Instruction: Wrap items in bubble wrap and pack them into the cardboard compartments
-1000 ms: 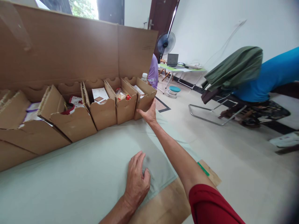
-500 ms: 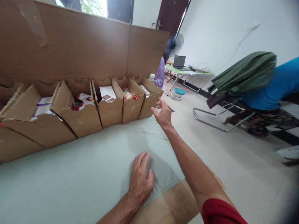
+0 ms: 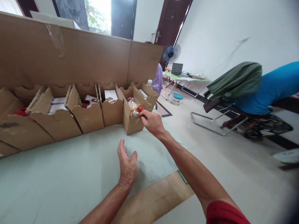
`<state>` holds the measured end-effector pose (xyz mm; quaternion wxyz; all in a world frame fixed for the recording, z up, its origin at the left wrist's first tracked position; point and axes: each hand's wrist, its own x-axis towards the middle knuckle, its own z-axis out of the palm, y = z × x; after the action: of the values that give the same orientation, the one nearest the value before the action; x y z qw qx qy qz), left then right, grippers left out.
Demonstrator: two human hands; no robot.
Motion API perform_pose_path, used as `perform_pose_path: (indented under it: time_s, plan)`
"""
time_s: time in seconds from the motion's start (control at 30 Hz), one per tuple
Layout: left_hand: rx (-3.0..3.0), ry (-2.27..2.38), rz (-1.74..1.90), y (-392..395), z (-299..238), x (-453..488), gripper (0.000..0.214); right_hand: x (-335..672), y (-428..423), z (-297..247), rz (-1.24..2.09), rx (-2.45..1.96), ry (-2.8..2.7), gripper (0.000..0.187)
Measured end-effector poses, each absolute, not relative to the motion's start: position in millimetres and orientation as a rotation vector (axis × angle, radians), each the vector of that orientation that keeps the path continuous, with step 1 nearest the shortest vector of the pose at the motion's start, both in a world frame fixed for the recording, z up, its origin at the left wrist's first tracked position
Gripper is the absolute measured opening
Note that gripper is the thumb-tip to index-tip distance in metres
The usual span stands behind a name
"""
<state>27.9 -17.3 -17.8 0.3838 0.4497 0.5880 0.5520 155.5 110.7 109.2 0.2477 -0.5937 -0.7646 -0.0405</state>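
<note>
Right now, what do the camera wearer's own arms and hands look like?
Right arm: short dark-red fabric sleeve, otherwise bare. Left arm: bare where visible. Left hand and right hand: ungloved, no rings or markings visible.

Brown board carries a pale green cloth; bare board shows in front of the bin row, past the cloth edge. Row stands on cloth; one bin juts forward near row's right end. Cardboard panel rises behind row, base hidden.
</note>
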Motion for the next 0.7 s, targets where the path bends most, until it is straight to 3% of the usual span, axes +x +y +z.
perform_pose_path:
  time_s: [0.2, 0.33, 0.4, 0.5, 0.57, 0.63, 0.7]
  plan:
    - [1.114, 1.583, 1.401, -60, -5, -35, 0.073, 195, -35, 110, 0.001, -1.248, -2.111, 0.021]
    - [1.121, 1.560, 1.465, -73, 10, -61, 0.074, 248, -108, 109, 0.187, -1.196, -1.949, 0.009]
    - [1.143, 1.462, 1.476, -81, 16, -64, 0.076, 273, -129, 100, 0.294, -1.317, -1.755, 0.024]
    - [1.172, 1.379, 1.390, -101, 16, -64, 0.074, 291, -150, 75, 0.515, -1.452, -1.523, 0.079]
    - [1.182, 1.403, 1.330, -117, 11, -64, 0.068, 288, -157, 55, 0.660, -1.438, -1.461, 0.099]
    - [1.195, 1.427, 1.287, -130, 4, -64, 0.065, 277, -160, 35, 0.751, -1.469, -1.431, 0.096]
    - [1.200, 1.432, 1.227, -137, -4, -61, 0.064, 262, -156, 20, 0.771, -1.578, -1.412, 0.079]
